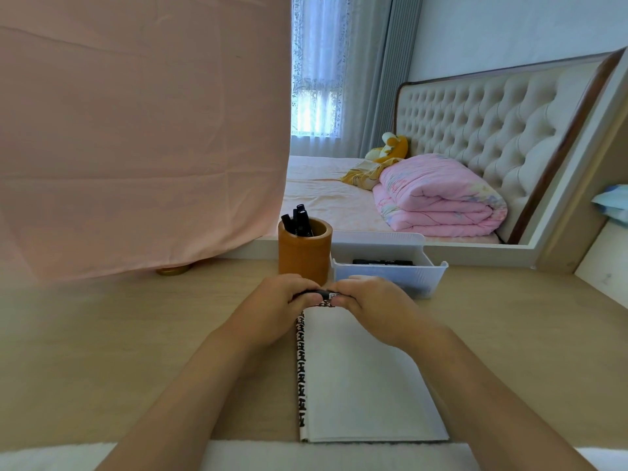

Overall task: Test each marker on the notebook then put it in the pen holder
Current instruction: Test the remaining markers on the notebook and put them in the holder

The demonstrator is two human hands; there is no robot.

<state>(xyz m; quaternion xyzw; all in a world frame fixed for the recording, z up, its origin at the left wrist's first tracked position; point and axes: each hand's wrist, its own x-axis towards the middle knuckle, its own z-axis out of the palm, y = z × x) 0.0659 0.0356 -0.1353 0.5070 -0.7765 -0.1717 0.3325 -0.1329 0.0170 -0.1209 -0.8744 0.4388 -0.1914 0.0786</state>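
Your left hand (280, 302) and right hand (372, 300) both grip 1 black marker (324, 294), held level at the far edge of the open notebook (367, 385), near the pen holder (304, 258).

Light wooden desk top (119, 334): bare on both sides of the open white-paged notebook (367, 385); passage free there.

Far centre: brown cylindrical wooden pen holder (304, 256) and white translucent plastic tray (390, 277) stand just beside each other, with no passable gap between them. Black markers (299, 220) lean at the left of the holder's mouth; its right part is open.

Left hand (278, 304) and right hand (373, 300) grip a black marker (323, 294) directly in front of both containers.

Far left: hanging pink cloth (136, 147) reaches down to the desk and closes that side.
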